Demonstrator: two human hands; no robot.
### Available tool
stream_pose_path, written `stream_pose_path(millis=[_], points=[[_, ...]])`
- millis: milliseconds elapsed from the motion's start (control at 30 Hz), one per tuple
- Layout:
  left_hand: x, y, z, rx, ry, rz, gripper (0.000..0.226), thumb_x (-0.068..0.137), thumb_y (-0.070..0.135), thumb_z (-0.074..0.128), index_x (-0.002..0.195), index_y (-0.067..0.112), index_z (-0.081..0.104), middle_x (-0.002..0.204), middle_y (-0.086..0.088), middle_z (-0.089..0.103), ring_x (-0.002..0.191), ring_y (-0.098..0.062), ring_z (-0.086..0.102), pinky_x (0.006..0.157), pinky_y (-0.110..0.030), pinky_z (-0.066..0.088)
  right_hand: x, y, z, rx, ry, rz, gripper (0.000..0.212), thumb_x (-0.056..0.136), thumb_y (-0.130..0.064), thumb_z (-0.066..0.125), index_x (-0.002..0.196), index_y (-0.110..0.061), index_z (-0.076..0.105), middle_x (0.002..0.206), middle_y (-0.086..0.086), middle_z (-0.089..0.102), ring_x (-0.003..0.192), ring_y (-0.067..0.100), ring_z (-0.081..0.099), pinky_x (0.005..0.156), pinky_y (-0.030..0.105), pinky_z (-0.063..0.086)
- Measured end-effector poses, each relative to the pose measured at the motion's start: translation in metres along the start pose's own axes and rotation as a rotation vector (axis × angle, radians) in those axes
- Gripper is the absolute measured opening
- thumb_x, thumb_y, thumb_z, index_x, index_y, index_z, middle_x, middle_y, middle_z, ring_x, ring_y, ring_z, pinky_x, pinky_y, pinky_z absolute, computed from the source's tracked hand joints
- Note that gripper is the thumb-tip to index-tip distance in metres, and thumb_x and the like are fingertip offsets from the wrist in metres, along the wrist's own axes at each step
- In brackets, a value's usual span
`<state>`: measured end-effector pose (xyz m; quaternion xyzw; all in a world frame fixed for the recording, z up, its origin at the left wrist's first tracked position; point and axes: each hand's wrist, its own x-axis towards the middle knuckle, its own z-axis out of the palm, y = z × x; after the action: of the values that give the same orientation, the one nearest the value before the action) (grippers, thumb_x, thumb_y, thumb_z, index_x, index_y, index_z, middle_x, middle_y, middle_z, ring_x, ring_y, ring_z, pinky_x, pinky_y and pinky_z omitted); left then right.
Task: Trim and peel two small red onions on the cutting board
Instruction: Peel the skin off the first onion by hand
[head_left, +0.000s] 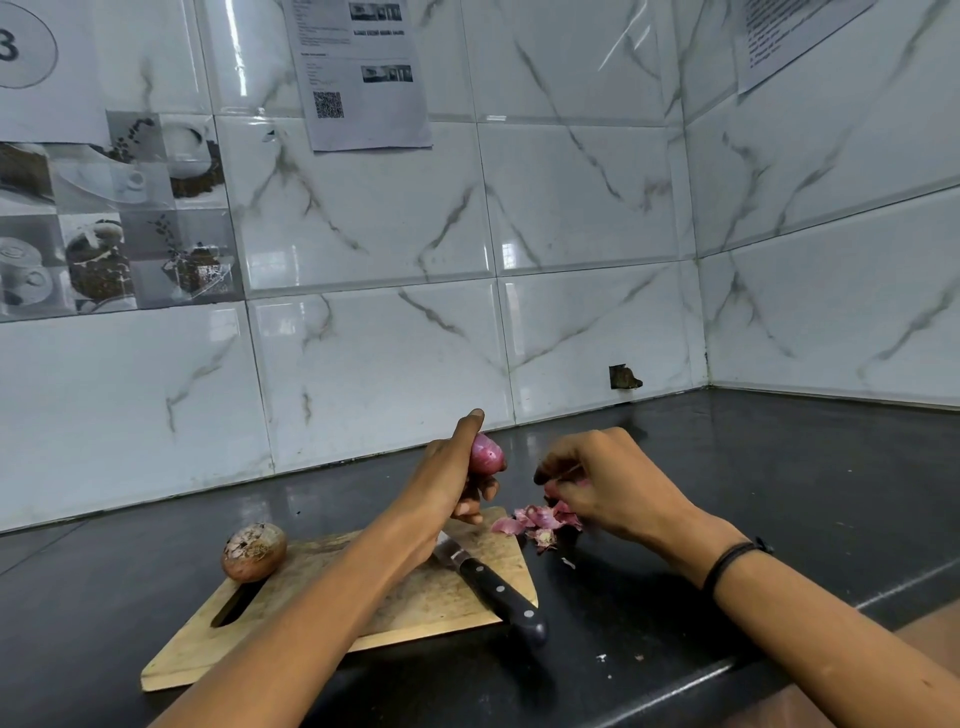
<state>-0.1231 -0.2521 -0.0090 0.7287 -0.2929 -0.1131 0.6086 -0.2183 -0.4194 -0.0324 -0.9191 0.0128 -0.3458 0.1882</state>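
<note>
Dark counter (753, 519) is taken up by a wooden cutting board (415, 608), above whose far corner a half-peeled red onion (488, 453) is gripped in the left hand (451, 480) while a skin strip (563, 475) is pinched in the curled fingers of the right hand (610, 486). The knife (498, 590), laid under the left forearm with its handle overhanging, could be knocked off by that arm. The unpeeled onion (254, 552) at the left corner could be rolled away, and peel scraps (540, 519) are heaped beside the board.

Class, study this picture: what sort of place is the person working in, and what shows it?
Most likely a kitchen: a dark countertop meets glossy tiled walls, and a wooden cutting board carries a knife and an unpeeled onion. Printed notices on the wall suggest a shared one.
</note>
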Motion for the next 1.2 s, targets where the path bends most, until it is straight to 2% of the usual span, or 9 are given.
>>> stream_pose_path(millis=[100, 267, 367, 433, 533, 733, 833, 1000, 1200], points=[[-0.001, 0.001, 0.0, 0.001, -0.005, 0.001, 0.07, 0.101, 0.058, 0.039, 0.115, -0.007, 0.061, 0.058, -0.006, 0.06, 0.037, -0.01, 0.03, 0.056, -0.026, 0.037, 0.001, 0.0, 0.0, 0.012, 0.007, 0.001, 0.022, 0.093, -0.01, 0.065, 0.11, -0.02, 0.077, 0.101, -0.007, 0.076, 0.085, -0.001, 0.068, 0.075, 0.007, 0.051], [-0.003, 0.002, 0.001, 0.001, -0.042, 0.012, 0.066, 0.101, 0.058, 0.039, 0.106, -0.003, 0.064, 0.059, -0.006, 0.06, 0.037, -0.01, 0.031, 0.058, -0.027, 0.039, -0.001, -0.008, -0.001, 0.065, 0.047, -0.034, 0.023, 0.097, -0.038, 0.065, 0.108, -0.02, 0.074, 0.084, -0.013, 0.071, 0.074, 0.002, 0.069, 0.075, 0.029, 0.06], [-0.006, 0.005, 0.003, 0.006, -0.052, 0.027, 0.06, 0.101, 0.058, 0.039, 0.096, 0.005, 0.066, 0.058, -0.005, 0.059, 0.036, -0.009, 0.032, 0.058, -0.027, 0.038, -0.002, -0.012, -0.002, 0.053, 0.119, -0.119, 0.03, 0.096, -0.05, 0.062, 0.095, -0.024, 0.076, 0.073, -0.02, 0.064, 0.074, -0.002, 0.065, 0.069, 0.021, 0.053], [-0.007, 0.007, 0.004, 0.02, -0.047, 0.046, 0.058, 0.101, 0.058, 0.039, 0.088, 0.009, 0.067, 0.06, -0.006, 0.06, 0.037, -0.009, 0.033, 0.058, -0.027, 0.04, -0.002, -0.015, -0.003, 0.076, 0.177, -0.195, 0.026, 0.096, -0.045, 0.063, 0.091, -0.022, 0.075, 0.078, -0.017, 0.065, 0.077, 0.0, 0.064, 0.065, 0.013, 0.044], [-0.009, 0.008, 0.005, 0.055, -0.036, 0.085, 0.059, 0.102, 0.058, 0.037, 0.079, 0.012, 0.065, 0.063, -0.006, 0.061, 0.038, -0.008, 0.036, 0.057, -0.025, 0.043, -0.002, -0.019, -0.004, 0.092, 0.215, -0.288, 0.025, 0.093, -0.045, 0.068, 0.091, -0.02, 0.072, 0.084, -0.013, 0.065, 0.08, 0.005, 0.063, 0.064, 0.012, 0.042], [-0.009, 0.005, 0.009, 0.046, -0.058, 0.103, 0.068, 0.099, 0.064, 0.038, 0.098, 0.004, 0.069, 0.06, -0.002, 0.062, 0.042, -0.011, 0.033, 0.045, -0.018, 0.038, 0.0, -0.019, -0.003, 0.095, 0.276, -0.353, 0.034, 0.08, -0.037, 0.085, 0.1, -0.023, 0.061, 0.093, -0.017, 0.06, 0.081, 0.012, 0.062, 0.062, 0.013, 0.044], [-0.012, 0.007, 0.012, 0.05, -0.054, 0.129, 0.068, 0.1, 0.062, 0.037, 0.085, 0.005, 0.069, 0.058, -0.007, 0.062, 0.036, -0.008, 0.037, 0.052, -0.023, 0.038, 0.0, -0.02, -0.001, 0.103, 0.273, -0.355, 0.039, 0.082, -0.033, 0.083, 0.105, -0.027, 0.053, 0.093, -0.023, 0.057, 0.081, 0.01, 0.062, 0.061, 0.014, 0.045], [-0.013, 0.007, 0.013, 0.076, -0.015, 0.151, 0.061, 0.101, 0.059, 0.039, 0.073, 0.013, 0.066, 0.054, -0.005, 0.06, 0.037, -0.008, 0.041, 0.048, -0.022, 0.036, 0.0, -0.02, 0.001, 0.068, 0.215, -0.378, 0.045, 0.086, -0.037, 0.077, 0.111, -0.039, 0.04, 0.099, -0.011, 0.064, 0.082, 0.013, 0.062, 0.063, 0.035, 0.055], [-0.012, 0.008, 0.011, 0.103, 0.021, 0.124, 0.061, 0.102, 0.056, 0.039, 0.067, 0.01, 0.061, 0.056, -0.012, 0.062, 0.033, -0.01, 0.036, 0.045, -0.022, 0.033, 0.0, -0.02, 0.004, 0.037, 0.146, -0.375, 0.039, 0.091, -0.032, 0.071, 0.109, -0.034, 0.037, 0.085, -0.004, 0.066, 0.071, 0.015, 0.063, 0.061, 0.045, 0.054]])
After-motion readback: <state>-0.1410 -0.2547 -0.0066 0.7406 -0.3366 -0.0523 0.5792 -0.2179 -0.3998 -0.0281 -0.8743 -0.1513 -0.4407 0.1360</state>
